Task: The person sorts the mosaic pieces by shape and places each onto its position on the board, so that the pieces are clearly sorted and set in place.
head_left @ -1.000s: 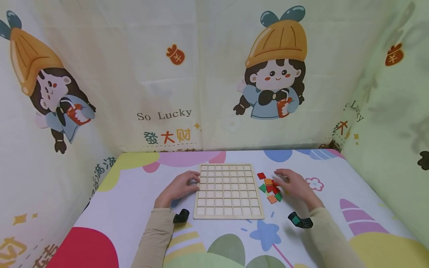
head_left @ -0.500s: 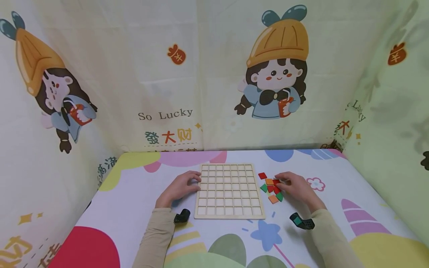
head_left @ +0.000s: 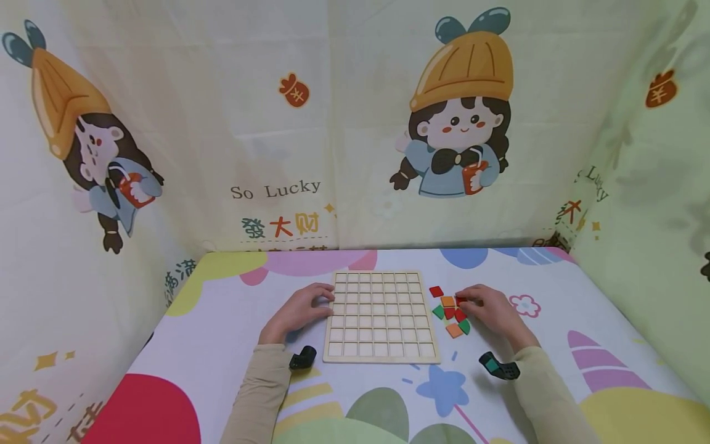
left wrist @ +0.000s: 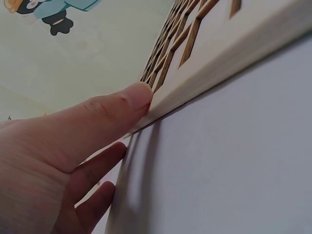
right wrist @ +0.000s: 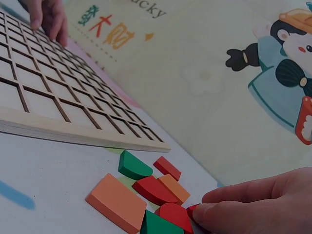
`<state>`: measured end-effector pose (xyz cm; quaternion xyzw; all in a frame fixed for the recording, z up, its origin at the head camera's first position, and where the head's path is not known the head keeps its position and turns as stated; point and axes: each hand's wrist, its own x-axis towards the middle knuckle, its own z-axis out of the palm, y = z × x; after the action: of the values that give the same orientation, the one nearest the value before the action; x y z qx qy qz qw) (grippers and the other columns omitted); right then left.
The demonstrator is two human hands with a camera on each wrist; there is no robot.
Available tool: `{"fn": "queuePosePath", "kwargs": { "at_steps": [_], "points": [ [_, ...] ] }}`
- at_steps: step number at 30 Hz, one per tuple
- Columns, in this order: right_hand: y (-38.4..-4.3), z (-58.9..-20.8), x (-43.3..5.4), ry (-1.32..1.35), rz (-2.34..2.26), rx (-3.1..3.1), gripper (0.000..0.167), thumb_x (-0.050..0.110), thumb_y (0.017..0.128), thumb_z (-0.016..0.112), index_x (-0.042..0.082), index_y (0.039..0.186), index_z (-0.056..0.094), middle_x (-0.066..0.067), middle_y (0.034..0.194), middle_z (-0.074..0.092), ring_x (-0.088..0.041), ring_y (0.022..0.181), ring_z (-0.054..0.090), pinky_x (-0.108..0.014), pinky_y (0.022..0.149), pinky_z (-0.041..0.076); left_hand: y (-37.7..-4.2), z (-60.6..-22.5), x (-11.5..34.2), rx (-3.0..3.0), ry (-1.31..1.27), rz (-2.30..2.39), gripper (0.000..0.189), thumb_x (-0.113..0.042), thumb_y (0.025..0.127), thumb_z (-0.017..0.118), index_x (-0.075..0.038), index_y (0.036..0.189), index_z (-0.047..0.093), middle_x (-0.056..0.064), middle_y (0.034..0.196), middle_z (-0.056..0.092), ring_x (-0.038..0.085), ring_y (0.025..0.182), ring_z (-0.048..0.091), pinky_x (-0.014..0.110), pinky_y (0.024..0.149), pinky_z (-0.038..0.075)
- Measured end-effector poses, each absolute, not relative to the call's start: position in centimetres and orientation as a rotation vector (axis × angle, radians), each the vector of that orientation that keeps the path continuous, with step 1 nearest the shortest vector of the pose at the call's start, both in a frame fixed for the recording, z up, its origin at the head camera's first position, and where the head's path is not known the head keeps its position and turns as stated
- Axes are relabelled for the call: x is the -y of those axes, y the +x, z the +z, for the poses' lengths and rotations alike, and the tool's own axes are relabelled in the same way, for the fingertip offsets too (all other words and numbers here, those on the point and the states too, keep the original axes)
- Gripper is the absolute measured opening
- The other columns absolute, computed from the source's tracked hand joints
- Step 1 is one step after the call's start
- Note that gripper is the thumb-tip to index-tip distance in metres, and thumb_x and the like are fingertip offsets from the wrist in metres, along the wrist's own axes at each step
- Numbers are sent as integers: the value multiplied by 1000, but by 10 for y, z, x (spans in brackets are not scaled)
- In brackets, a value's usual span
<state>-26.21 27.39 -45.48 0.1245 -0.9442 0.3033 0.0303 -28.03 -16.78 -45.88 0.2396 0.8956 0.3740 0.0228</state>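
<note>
A pale wooden board [head_left: 381, 316] with a grid of square cells lies flat on the table. Along its left edge my left hand [head_left: 299, 310] rests, fingers loosely bent; in the left wrist view the thumb [left wrist: 139, 96] touches the board's side. Right of the board is a loose cluster of small coloured pieces. My right hand [head_left: 490, 309] pinches a small red piece [right wrist: 193, 209] at the cluster's right side, mostly covered by thumb and fingers. Beside those fingertips lie a red rounded piece [right wrist: 174, 214] and a green piece [right wrist: 158, 224].
In the cluster are also an orange square [right wrist: 117, 202], another green piece [right wrist: 134, 165] and a red square [head_left: 436, 291] nearer the back. A patterned cloth [head_left: 222, 320] covers the table. Printed fabric walls [head_left: 360, 123] stand behind and at both sides.
My right hand has lowered onto the pieces, and its thumb and finger have closed on a red one. The left hand stays at the board's edge. The head view has shifted slightly.
</note>
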Motion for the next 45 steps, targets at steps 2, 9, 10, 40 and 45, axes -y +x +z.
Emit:
{"fn": "queuePosePath", "kwargs": {
  "at_steps": [2,9,10,40,45],
  "points": [
    [-262,-454,-274,370,937,2920,31,12,91,70,2,120,68,-17,115,63,-34,104,58,-52,90,52,-280,-457,167,-2770,734,1160,22,-14,85,76,-6,105,69,7,135,57,29,132,47,45,113,34],
    [-264,-451,-273,370,893,2986,36,15,90,71,0,123,66,-16,113,60,-32,103,56,-52,90,52,-280,-455,168,-2767,744,1154,22,-14,85,76,-6,105,69,8,135,58,29,131,47,45,112,35],
    [-264,-450,-273,373,888,2988,36,15,90,71,0,122,66,-16,112,60,-32,102,55,-51,90,52,-280,-455,168,-2767,746,1152,22,-14,85,76,-6,104,69,8,135,58,30,131,47,45,112,35],
    [-273,-424,-230,407,928,2877,33,13,91,70,-1,121,65,-16,110,60,-30,96,58,-41,78,58,-279,-455,165,-2786,708,1121,22,-13,85,75,-7,105,69,6,135,57,27,131,47,43,112,36],
    [-276,-425,-213,485,953,2850,31,13,90,71,1,119,68,-13,108,63,-26,92,61,-36,75,58,-280,-455,165,-2793,708,1107,21,-14,86,75,-7,105,69,6,135,57,27,131,48,43,112,36]
  ]
}}
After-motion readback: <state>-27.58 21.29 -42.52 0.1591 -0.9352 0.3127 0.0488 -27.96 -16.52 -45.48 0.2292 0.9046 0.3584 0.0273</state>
